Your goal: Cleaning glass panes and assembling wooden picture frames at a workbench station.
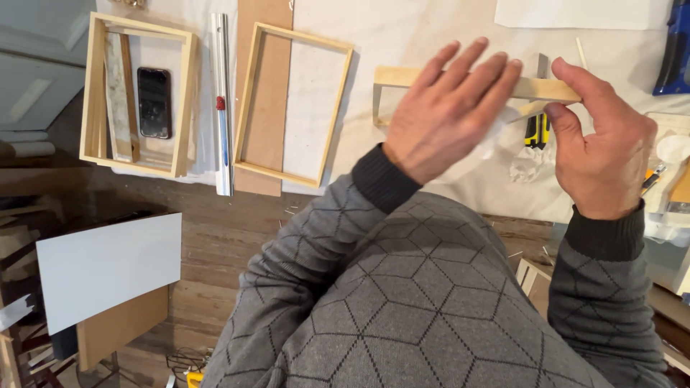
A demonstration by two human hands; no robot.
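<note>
I hold a pale wooden frame (394, 77) up in front of me, over a white sheet (402, 29) spread on the floor. My left hand (445, 111) lies flat across its top bar, fingers extended, with a scrap of white paper or cloth under the palm. My right hand (600, 144) pinches the right end of that bar between thumb and fingers. Most of the frame is hidden behind my hands.
Two more wooden frames lie on the sheet: one (248, 93) over a brown board, another (188, 100) around a black phone (154, 102). A metal ruler (223, 108) lies between them. A yellow-black utility knife (535, 131), a white panel (108, 266) and wood flooring (215, 237) are nearby.
</note>
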